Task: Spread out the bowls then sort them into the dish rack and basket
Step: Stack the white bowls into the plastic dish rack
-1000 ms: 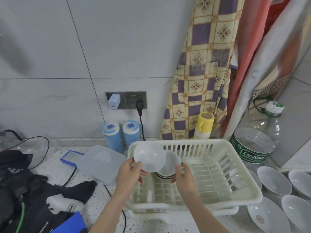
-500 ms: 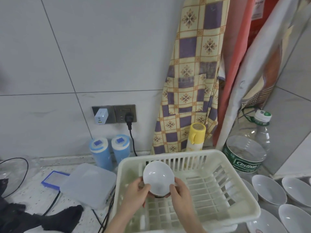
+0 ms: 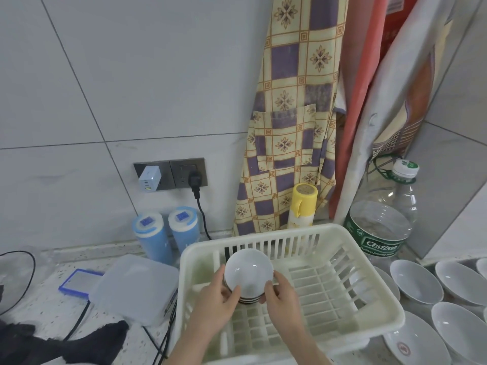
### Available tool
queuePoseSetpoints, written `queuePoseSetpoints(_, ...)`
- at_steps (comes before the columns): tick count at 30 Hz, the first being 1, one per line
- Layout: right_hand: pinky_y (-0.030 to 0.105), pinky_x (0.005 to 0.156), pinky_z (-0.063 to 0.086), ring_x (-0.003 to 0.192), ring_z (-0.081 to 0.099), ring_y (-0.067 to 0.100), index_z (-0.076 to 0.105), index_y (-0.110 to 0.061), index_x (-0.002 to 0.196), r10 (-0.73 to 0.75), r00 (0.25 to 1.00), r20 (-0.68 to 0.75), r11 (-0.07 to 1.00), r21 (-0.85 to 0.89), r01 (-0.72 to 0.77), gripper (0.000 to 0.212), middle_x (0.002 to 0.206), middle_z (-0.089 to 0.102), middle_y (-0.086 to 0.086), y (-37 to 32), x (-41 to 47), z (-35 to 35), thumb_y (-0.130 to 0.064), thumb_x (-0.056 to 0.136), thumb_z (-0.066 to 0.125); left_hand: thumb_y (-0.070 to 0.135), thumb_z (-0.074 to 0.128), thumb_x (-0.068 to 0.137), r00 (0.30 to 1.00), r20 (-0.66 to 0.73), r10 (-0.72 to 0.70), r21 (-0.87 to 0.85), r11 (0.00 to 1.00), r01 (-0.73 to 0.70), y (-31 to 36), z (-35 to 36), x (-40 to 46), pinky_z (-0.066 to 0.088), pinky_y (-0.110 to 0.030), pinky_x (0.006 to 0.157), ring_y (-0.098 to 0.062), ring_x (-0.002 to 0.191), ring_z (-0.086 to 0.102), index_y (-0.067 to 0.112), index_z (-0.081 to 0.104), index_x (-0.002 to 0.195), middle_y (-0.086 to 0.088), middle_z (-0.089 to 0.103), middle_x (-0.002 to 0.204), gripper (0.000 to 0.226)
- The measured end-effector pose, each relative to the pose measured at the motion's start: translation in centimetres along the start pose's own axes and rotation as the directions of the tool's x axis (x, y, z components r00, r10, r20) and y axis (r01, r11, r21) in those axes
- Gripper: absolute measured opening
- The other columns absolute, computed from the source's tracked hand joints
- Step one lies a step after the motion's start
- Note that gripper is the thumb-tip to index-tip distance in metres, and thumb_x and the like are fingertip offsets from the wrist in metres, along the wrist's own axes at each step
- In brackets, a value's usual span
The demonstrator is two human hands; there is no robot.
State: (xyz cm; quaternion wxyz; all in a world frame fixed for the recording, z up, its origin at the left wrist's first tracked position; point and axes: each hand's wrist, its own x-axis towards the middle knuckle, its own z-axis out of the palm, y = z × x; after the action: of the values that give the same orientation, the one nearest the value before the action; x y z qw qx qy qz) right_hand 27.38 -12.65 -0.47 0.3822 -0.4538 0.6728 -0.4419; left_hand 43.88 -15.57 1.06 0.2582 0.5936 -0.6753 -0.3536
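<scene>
A white bowl [image 3: 248,270] stands tilted on edge in the left part of the cream dish rack [image 3: 379,291], leaning against other bowls whose dark rims show behind its lower edge. My left hand [image 3: 216,304] holds the bowl's lower left rim with thumb and fingers. My right hand [image 3: 283,293] grips its lower right rim. Several more white bowls [image 3: 415,281] lie spread on the counter to the right of the rack. No basket is in view.
A large water bottle [image 3: 382,227] and a yellow can [image 3: 303,204] stand behind the rack. Two blue canisters [image 3: 168,233], a translucent lid [image 3: 134,285], black cables and dark cloth [image 3: 79,343] lie left. Hanging aprons and a wall socket are behind.
My left hand brought the separate white bowl right and down onto the bowls in the rack. Both hands now hold it there. The camera tilted up and right.
</scene>
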Motion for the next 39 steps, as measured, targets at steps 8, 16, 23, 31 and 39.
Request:
queuePoseSetpoints(8, 0.010, 0.051, 0.044, 0.060, 0.062, 0.008, 0.052, -0.021, 0.137, 0.011, 1.000, -0.007, 1.000, 0.011, -0.011, 0.039, 0.060, 0.069, -0.001, 0.4, 0.5, 0.3, -0.021, 0.099, 0.049, 0.045, 0.074, 0.078, 1.000, 0.017, 0.009, 0.001, 1.000, -0.009, -0.2, 0.3, 0.3, 0.039, 0.002, 0.063, 0.023, 0.080, 0.055, 0.046, 0.034, 0.143, 0.023, 0.065, 0.071, 0.076)
queuePoseSetpoints(16, 0.008, 0.055, 0.043, 0.059, 0.060, -0.001, 0.049, -0.027, 0.140, 0.013, 1.000, -0.015, 0.996, 0.084, -0.012, 0.042, 0.057, 0.067, -0.003, 0.7, 0.8, 0.5, -0.025, 0.098, 0.052, 0.039, 0.079, 0.076, 1.000, 0.021, -0.002, 0.039, 0.999, 0.001, -0.3, 0.1, 0.3, 0.041, -0.004, 0.056, 0.023, 0.071, 0.055, 0.048, 0.035, 0.144, 0.023, 0.059, 0.061, 0.081)
queuePoseSetpoints(23, 0.014, 0.060, 0.044, 0.062, 0.062, 0.003, 0.045, -0.028, 0.142, 0.059, 0.998, -0.004, 0.994, 0.095, -0.058, 0.042, 0.061, 0.070, -0.002, 1.1, 1.1, 0.9, -0.033, 0.100, 0.048, 0.046, 0.074, 0.080, 0.999, 0.025, -0.026, 0.114, 0.993, 0.023, -0.2, -0.1, 0.4, 0.047, -0.017, 0.062, 0.006, 0.064, 0.058, 0.046, 0.027, 0.148, 0.014, 0.060, 0.064, 0.083)
queuePoseSetpoints(31, 0.015, 0.035, 0.034, 0.034, 0.045, 0.012, 0.053, -0.018, 0.117, 0.394, 0.912, 0.110, 0.908, 0.110, -0.405, 0.052, 0.081, 0.075, 0.009, 1.0, 0.9, 0.6, -0.054, 0.101, 0.019, 0.064, 0.064, 0.080, 0.998, 0.013, -0.066, 0.213, 0.975, 0.062, 0.2, -0.1, -0.2, 0.048, -0.027, 0.067, -0.014, 0.084, 0.062, 0.043, 0.021, 0.152, 0.011, 0.056, 0.082, 0.087)
queuePoseSetpoints(39, 0.016, 0.042, 0.039, 0.038, 0.045, 0.015, 0.054, -0.019, 0.121, 0.334, 0.921, 0.201, 0.934, 0.057, -0.352, 0.058, 0.086, 0.076, 0.001, 1.4, 1.2, 0.9, -0.058, 0.100, 0.016, 0.066, 0.056, 0.084, 0.993, 0.020, -0.118, 0.231, 0.967, 0.111, -0.1, 0.2, 0.1, 0.052, -0.034, 0.080, -0.021, 0.099, 0.064, 0.042, 0.012, 0.155, -0.005, 0.068, 0.109, 0.087)
